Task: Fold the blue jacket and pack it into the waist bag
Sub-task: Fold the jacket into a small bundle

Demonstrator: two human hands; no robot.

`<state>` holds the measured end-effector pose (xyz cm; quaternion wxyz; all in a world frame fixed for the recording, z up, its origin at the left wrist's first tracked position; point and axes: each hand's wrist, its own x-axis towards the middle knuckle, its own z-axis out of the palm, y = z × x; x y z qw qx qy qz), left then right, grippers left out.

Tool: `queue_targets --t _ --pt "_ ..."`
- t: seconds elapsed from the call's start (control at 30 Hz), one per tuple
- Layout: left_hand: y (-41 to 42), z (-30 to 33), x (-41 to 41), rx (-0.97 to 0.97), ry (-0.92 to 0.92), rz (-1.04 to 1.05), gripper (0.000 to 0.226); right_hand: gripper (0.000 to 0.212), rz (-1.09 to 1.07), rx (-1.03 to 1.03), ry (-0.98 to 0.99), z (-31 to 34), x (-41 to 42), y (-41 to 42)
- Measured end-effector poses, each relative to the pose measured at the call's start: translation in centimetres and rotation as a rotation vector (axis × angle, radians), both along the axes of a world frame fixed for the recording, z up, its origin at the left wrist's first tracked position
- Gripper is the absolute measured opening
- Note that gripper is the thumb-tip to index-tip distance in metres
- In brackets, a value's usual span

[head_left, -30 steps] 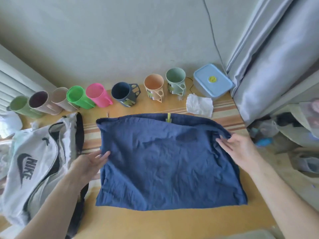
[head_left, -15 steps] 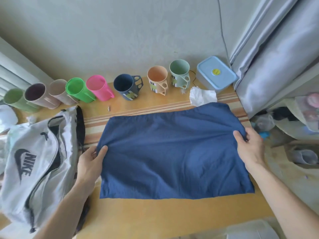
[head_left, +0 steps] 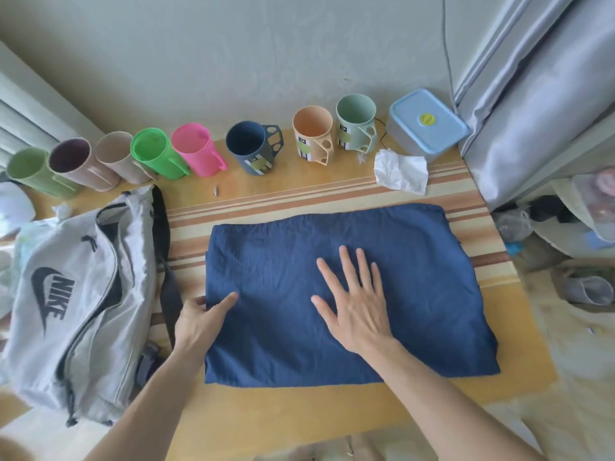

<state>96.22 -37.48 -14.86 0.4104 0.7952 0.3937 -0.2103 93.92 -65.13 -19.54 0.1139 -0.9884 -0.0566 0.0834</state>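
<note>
Pale wall and a grey curtain (head_left: 532, 94) frame a yellow table (head_left: 299, 414) with brown stripes across its far half. On it, the right hand (head_left: 357, 307) lies flat, palm down, fingers spread wide, pressing the middle of the blue jacket (head_left: 416, 294). The left hand (head_left: 199, 319) sits at the jacket's left edge, thumb on top of the cloth and the other fingers curled at or under the edge, pinching it. The jacket is folded into a broad rectangle lying flat in the centre of the table. Just to its left, the grey waist bag (head_left: 73, 301) lies with its zip open and a dark strap (head_left: 166, 261) running between bag and jacket. Beyond, a row of coloured cups (head_left: 189, 151) stands along the wall, with a crumpled tissue (head_left: 401, 169) and a blue-lidded box (head_left: 427, 123) at the right end.
</note>
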Motion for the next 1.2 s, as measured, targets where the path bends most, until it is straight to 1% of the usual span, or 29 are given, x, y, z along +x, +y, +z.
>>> queue_targets --t 0.03,0.1,0.17,0.2,0.23,0.33,0.37,0.43,0.5,0.53,0.57,0.6,0.63,0.73,0.77,0.8,0.83,0.87,0.9,0.93,0.97,1.0,1.03,1.1,1.13,1.17,1.2 --pt "0.0 0.0 0.1 -0.056 -0.005 0.031 0.050 0.068 0.000 -0.029 0.049 -1.0 0.3 0.2" --pt "-0.2 0.6 0.0 -0.190 -0.043 0.058 0.042 0.070 -0.015 -0.067 0.125 -1.8 0.7 0.2" --pt "-0.7 2.6 -0.1 -0.282 -0.099 0.037 0.036 0.069 -0.034 0.012 0.140 -0.7 0.6 0.2" --pt "-1.3 4.2 0.0 -0.332 -0.138 0.015 0.037 0.067 -0.058 0.124 0.125 0.6 0.2 0.1" --pt "-2.3 6.0 0.1 -0.386 -0.170 -0.025 0.039 0.063 -0.115 0.301 0.123 2.4 -0.3 -0.1" --pt "-7.2 11.6 0.7 -0.583 -0.265 -0.228 0.041 0.050 -0.398 0.964 0.268 9.3 -2.0 -1.7" --pt "-9.6 12.8 0.9 -0.626 -0.282 -0.313 0.043 0.049 -0.482 1.120 0.294 11.5 -2.5 -2.7" --pt "-15.1 14.2 0.9 -0.678 -0.287 -0.471 0.048 0.055 -0.583 1.299 0.309 14.8 -3.2 -5.4" --pt "-21.1 14.1 0.6 -0.739 -0.224 -0.598 0.053 0.065 -0.662 1.337 0.291 16.4 -3.4 -8.8" --pt "-23.6 13.9 0.2 -0.792 -0.179 -0.638 0.054 0.062 -0.728 1.312 0.278 16.4 -3.4 -10.6" --pt "-25.5 13.4 -0.1 -0.844 -0.142 -0.654 0.054 0.050 -0.808 1.278 0.268 16.1 -3.4 -12.4" --pt "-27.2 13.0 -0.3 -0.871 -0.110 -0.630 0.055 0.039 -0.888 1.221 0.265 15.0 -3.4 -14.3" --pt "-28.2 12.4 -0.6 -0.878 -0.102 -0.598 0.054 0.036 -0.950 1.172 0.268 13.8 -3.5 -16.1" --pt "-28.4 10.4 -1.5 -0.872 -0.188 -0.517 0.045 0.046 -1.091 1.010 0.340 9.4 -4.5 -20.1" --pt "-27.7 9.4 -1.9 -0.807 -0.261 -0.525 0.044 0.049 -1.137 0.988 0.348 8.2 -4.9 -21.0" --pt "-26.8 8.1 -2.2 -0.660 -0.358 -0.579 0.045 0.050 -1.178 0.962 0.342 7.4 -5.3 -21.5" --pt "-26.1 6.8 -2.4 -0.422 -0.454 -0.687 0.046 0.047 -1.195 0.911 0.293 6.9 -5.7 -21.8" --pt "-25.3 5.4 -2.5 -0.152 -0.544 -0.821 0.046 0.042 -1.170 0.831 0.200 7.1 -6.1 -21.8" --pt "-24.7 4.0 -2.6 0.074 -0.607 -0.952 0.046 0.037 -1.090 0.746 0.056 7.3 -6.6 -21.5" --pt "-24.4 2.5 -2.6 0.214 -0.634 -1.066 0.047 0.036 -0.955 0.680 -0.088 7.5 -7.1 -21.0" --pt "-24.2 1.0 -2.5 0.302 -0.633 -1.173 0.049 0.039 -0.779 0.636 -0.184 7.8 -7.5 -20.2" --pt "-24.2 -0.4 -2.3 0.376 -0.608 -1.263 0.052 0.044 -0.597 0.594 -0.192 7.8 -7.9 -19.5" --pt "-24.1 -1.8 -2.0 0.440 -0.550 -1.316 0.055 0.049 -0.416 0.510 -0.136 6.7 -8.4 -19.3" --pt "-23.7 -3.7 -1.4 0.510 -0.412 -1.307 0.060 0.056 -0.139 0.260 0.017 3.8 -9.7 -19.9" --pt "-23.4 -4.3 -1.1 0.523 -0.351 -1.283 0.062 0.054 -0.086 0.181 0.097 2.4 -10.3 -20.8" --pt "-23.2 -4.8 -0.9 0.532 -0.309 -1.272 0.063 0.046 -0.081 0.154 0.166 1.6 -10.9 -21.8" --pt "-23.0 -5.1 -0.6 0.543 -0.297 -1.277 0.064 0.033 -0.114 0.151 0.194 1.4 -11.3 -22.5"
